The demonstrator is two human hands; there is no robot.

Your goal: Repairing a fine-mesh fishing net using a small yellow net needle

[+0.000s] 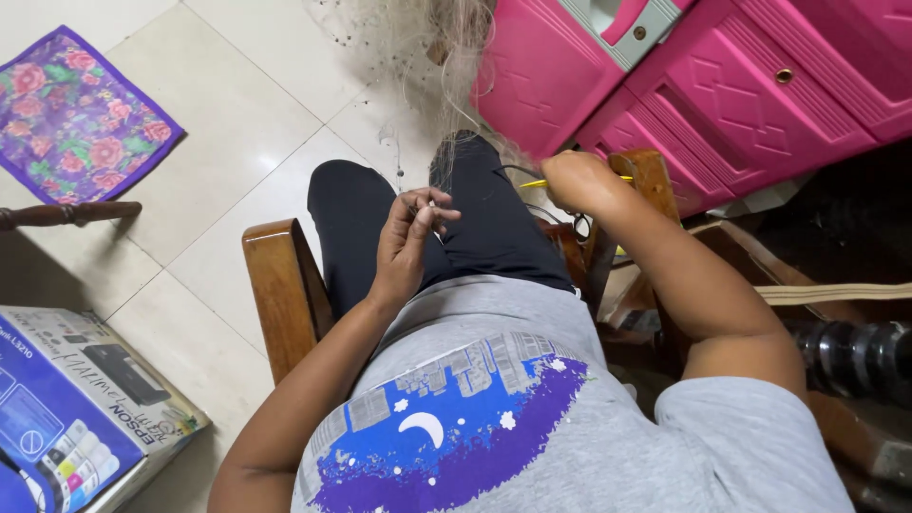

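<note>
I sit on a wooden chair (pixel 281 285) in black trousers and a grey printed shirt. My left hand (pixel 408 237) is over my lap, fingers pinched on a thin strand of the fishing net (pixel 446 47) that stretches away across the floor. My right hand (pixel 579 180) is raised to the right, closed around a thin yellow needle-like tool (pixel 534 183) whose tip points left. A fine dark line runs between the two hands.
A pink plastic drawer cabinet (pixel 712 85) stands ahead on the right. A purple floral cloth (pixel 71 119) lies on the tiled floor at upper left. A blue and white printer box (pixel 76 408) sits at lower left. Dark clutter fills the right side.
</note>
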